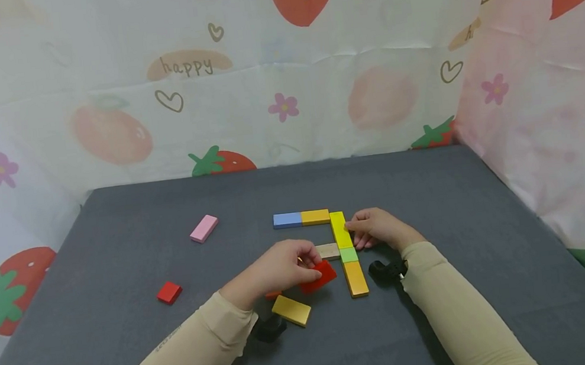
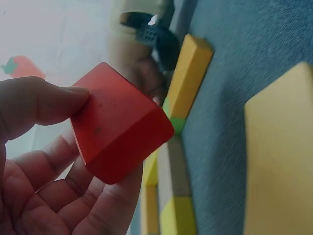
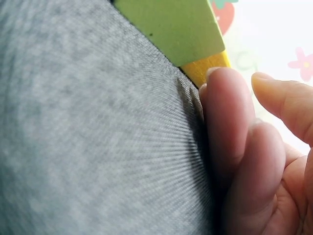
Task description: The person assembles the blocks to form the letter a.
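Observation:
My left hand [image 1: 286,266] pinches a red block [image 1: 320,278] between thumb and fingers, tilted, near the row of blocks. The left wrist view shows the thumb [image 2: 54,105] on one face of it and the other fingers beneath. My right hand [image 1: 385,229] rests at the right side of a bright yellow block [image 1: 339,230], loosely bent fingertips against it; its thumb stands apart in the right wrist view. Below that block, a light green block [image 1: 349,254] and an orange-yellow block [image 1: 356,278] continue the row. A plain wooden block [image 1: 328,252] juts left from it.
A blue block [image 1: 287,220] and an orange block [image 1: 315,217] extend left from the row's far end. A gold block [image 1: 291,310] lies near my left wrist, beside a partly hidden orange-red piece [image 1: 273,295]. Farther left lie a pink block [image 1: 204,228] and a red block [image 1: 169,292].

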Available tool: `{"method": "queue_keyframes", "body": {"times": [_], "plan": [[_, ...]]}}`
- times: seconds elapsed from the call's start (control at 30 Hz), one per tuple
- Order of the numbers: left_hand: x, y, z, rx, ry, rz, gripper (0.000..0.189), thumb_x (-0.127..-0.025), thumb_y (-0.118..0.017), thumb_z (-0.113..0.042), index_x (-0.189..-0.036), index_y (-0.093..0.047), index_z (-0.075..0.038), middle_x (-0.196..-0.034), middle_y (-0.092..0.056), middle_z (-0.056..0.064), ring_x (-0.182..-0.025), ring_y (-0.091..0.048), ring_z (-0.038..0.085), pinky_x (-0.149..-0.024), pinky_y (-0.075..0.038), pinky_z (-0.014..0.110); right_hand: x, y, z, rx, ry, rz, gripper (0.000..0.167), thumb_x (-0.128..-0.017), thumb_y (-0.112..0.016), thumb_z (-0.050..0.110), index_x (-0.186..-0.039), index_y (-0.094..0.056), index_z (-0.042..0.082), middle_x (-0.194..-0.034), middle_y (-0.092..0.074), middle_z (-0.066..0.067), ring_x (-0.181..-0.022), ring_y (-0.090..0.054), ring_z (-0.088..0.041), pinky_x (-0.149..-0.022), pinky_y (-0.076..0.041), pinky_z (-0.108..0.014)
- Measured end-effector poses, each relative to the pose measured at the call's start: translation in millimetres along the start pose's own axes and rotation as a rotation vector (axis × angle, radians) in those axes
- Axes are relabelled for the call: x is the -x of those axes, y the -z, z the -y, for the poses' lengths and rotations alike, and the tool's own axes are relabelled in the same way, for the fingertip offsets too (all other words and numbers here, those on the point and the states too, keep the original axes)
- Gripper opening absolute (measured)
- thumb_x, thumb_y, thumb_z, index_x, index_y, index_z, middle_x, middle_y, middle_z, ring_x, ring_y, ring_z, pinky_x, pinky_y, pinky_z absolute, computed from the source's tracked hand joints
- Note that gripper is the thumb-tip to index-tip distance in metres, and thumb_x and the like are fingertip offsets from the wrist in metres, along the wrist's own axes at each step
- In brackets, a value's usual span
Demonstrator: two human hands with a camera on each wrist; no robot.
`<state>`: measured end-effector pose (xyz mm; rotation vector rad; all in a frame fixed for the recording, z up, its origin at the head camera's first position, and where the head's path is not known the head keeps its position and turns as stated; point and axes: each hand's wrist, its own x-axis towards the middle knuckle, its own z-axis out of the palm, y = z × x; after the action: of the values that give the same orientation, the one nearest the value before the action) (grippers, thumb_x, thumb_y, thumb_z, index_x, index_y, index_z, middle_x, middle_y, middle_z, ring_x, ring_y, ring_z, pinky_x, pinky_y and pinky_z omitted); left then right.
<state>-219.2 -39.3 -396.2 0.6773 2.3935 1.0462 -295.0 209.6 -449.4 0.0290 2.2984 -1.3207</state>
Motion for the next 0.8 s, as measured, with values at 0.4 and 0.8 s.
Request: {"method": "queue_keyframes", "body": {"times": [0.4,0.8], "plan": [[-7.6,-26.2,-2.7,0.010,0.037,0.115,0.012,-0.079,-0.071,-0.020,-0.086,-0.061,-0.018,-0.078,-0.061,-0.005,-0.071,-0.055,0.013,-0.064,-0.048,0.026,-0.9,0.2,-1.1,-0.015,0.005,-0.003,0.027,-0.088,-0.059,0.034,-0.088,-0.064,0.007,-0.069,-0.063,-0.009,-0.060,-0.061,-0.018,-0.056,-0.048,-0.026],[-9.7,-36.3,2.1,-0.057,0.042,0.173,0.010,-0.079,-0.072,-0.023,-0.080,-0.062,-0.022,-0.068,-0.059,-0.004,-0.060,-0.051,0.011,-0.057,-0.043,0.024,-2.4,0.1,-3.4,0.006,0.024,-0.004,0.028,-0.089,-0.057,0.034,-0.086,-0.063,0.007,-0.070,-0.063,-0.009,-0.061,-0.061,-0.019,-0.057,-0.048,-0.027]]}}
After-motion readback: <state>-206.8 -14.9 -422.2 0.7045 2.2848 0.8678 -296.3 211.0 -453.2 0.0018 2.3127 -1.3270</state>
